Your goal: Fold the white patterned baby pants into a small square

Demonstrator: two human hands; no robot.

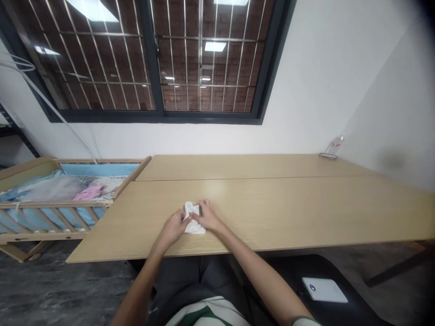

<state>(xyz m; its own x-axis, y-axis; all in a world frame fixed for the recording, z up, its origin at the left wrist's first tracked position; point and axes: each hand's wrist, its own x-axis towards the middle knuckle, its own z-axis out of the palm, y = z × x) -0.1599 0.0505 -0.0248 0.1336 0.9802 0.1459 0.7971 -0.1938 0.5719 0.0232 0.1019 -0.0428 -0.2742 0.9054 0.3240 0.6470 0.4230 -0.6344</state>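
A small, crumpled white cloth (194, 226) lies on the wooden tabletop in front of me; it could also be a tissue. My left hand (175, 228) pinches its left side, thumb on top and fingers curled. From the right, my right hand (208, 216) grips the upper right part, with its thumb pressed onto the white material close to the left thumb. A small dark patch (200, 210) shows between the cloth and my right fingers, too small to identify. Whatever is under the cloth is hidden.
The wide wooden table (288, 203) has a seam along its back part. A clear bottle (335, 145) and a flat object (328, 155) are at its far right corner. To the left stands a wooden crib (64, 206) with bedding. A white phone (325, 290) rests on a black chair (353, 312).
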